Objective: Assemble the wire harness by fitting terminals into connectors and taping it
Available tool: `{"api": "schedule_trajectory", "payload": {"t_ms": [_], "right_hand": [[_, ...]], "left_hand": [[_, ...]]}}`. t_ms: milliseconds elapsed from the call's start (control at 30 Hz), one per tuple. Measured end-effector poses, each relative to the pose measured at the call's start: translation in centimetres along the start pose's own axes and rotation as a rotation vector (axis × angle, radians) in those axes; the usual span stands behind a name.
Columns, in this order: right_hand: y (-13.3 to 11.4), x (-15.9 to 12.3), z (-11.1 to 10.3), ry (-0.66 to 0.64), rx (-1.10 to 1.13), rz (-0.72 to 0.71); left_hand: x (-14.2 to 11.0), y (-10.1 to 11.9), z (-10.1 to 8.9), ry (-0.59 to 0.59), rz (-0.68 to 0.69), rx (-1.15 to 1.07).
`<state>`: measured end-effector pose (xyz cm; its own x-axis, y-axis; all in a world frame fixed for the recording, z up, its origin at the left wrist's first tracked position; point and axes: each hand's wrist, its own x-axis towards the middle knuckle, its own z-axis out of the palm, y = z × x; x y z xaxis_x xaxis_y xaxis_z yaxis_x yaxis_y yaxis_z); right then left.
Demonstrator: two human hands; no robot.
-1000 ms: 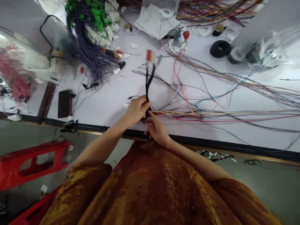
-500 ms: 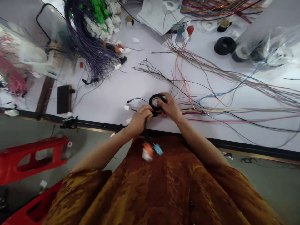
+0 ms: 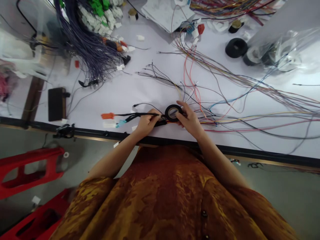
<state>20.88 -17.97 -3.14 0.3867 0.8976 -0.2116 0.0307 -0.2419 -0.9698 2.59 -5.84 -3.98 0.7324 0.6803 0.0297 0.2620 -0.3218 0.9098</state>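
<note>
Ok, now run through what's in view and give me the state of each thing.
left hand: closed around the harness
black-wrapped wire harness: lying sideways, running left from the hands
orange connector: attached at the harness end
right hand: fingers pressed on the tape roll
black tape roll: held, hole facing up
purple wire bundle: gathered, strands fanned out
papers: loosely piled, wires across them

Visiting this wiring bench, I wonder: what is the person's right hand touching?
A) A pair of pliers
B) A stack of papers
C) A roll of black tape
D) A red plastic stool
C. The fingers of the right hand rest on a roll of black tape, next to the black wire bundle held by the left hand.
</note>
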Motion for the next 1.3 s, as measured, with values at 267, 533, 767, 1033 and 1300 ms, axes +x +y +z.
{"api": "schedule_trajectory", "payload": {"t_ms": [267, 533, 767, 1033, 1300], "right_hand": [[-1.3, -3.9, 0.6, -0.007, -0.189, -0.153], [-0.5, -4.9, 3.4, -0.022, -0.021, -0.079], [-0.7, -4.4, 5.9, -0.198, 0.489, 0.183], [-0.1, -3.0, 4.0, -0.196, 0.268, 0.084], [-2.4, 3.6, 1.0, -0.146, -0.189, -0.096]], "left_hand": [[1.5, 2.4, -0.3, 0.013, -0.021, -0.096], [3.8, 4.6, -1.0, -0.163, 0.069, 0.349], [6.0, 7.2, -0.7, -0.325, 0.046, 0.71], [3.0, 6.3, 0.8, -0.142, 0.009, 0.676], [-2.6, 1.1, 3.6, 0.066, 0.23, 0.649]]}}
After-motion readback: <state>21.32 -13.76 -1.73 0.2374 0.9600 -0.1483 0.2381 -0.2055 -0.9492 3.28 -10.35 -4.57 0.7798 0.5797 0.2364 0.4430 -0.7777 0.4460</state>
